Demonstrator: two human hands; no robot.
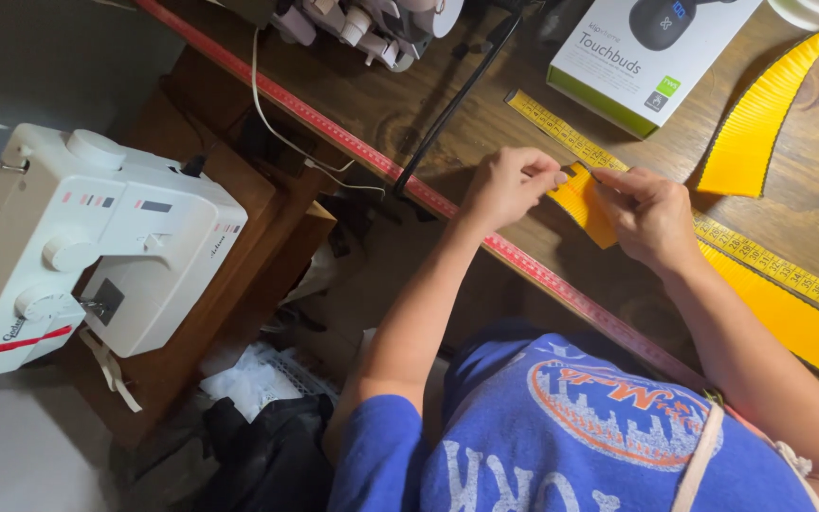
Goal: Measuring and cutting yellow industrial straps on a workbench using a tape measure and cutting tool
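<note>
While both our hands meet over the middle of the wooden surface (485,104), we work on a small yellow strip (588,204) that lies beside the yellow tape measure (779,270). Our left hand (507,185) is pinched together on the strip's upper left corner, fingers curled tight. Our right hand (651,220) is closed on the strip's right edge; its thumb and forefinger seem to grip something thin and dark there, perhaps a pin or needle, but it is too small for us to tell.

The strip sits near the front edge of the surface, just past the red ruler band (400,180) that runs along that edge. To the right lie two longer yellow pieces: a curved one (755,123) farther off and a flat one (798,322) nearer, under the tape. These look already cut, so we judge the cutting partly done, while the small strip is only now being handled; no stitching shows on any piece.

A white box (618,66) stands at the far side. A white sewing machine (87,237) stands on a low stand at the left, well apart from our hands, with no fabric in it.
</note>
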